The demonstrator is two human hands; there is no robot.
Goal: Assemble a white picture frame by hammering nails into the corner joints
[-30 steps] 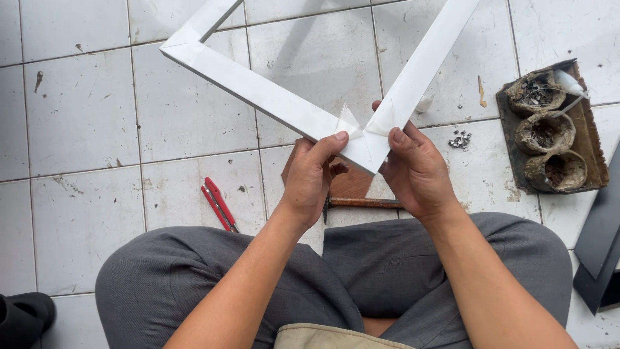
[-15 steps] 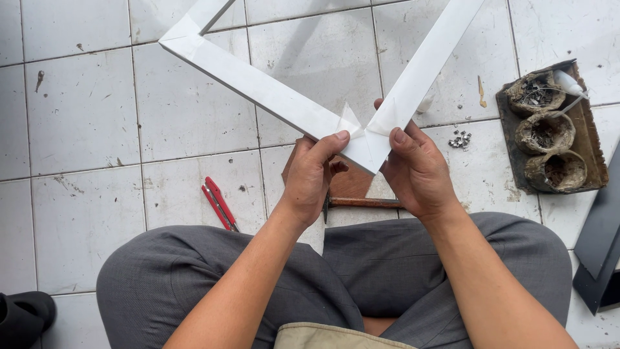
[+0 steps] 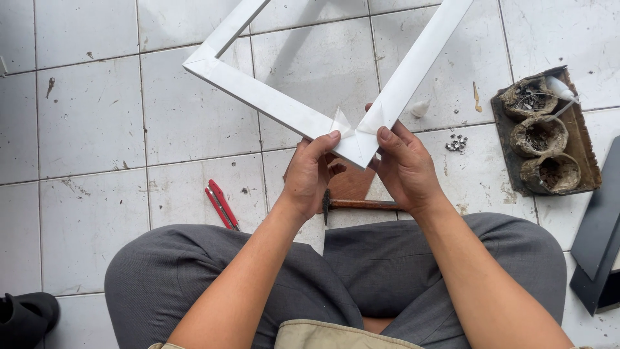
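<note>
Both grips pinch the near corner of the white frame (image 3: pixel 284 106): left hand (image 3: pixel 310 174) on its left bar, right hand (image 3: pixel 405 169) on its right; both bars run away from the grips, over the tiled floor (image 3: pixel 90 129); each hand equally near.

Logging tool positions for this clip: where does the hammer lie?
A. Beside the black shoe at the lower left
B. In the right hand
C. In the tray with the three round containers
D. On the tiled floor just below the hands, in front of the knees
D: the hammer lies on the tiled floor under the left hand and right hand, which both grip the white frame at its corner.
</note>
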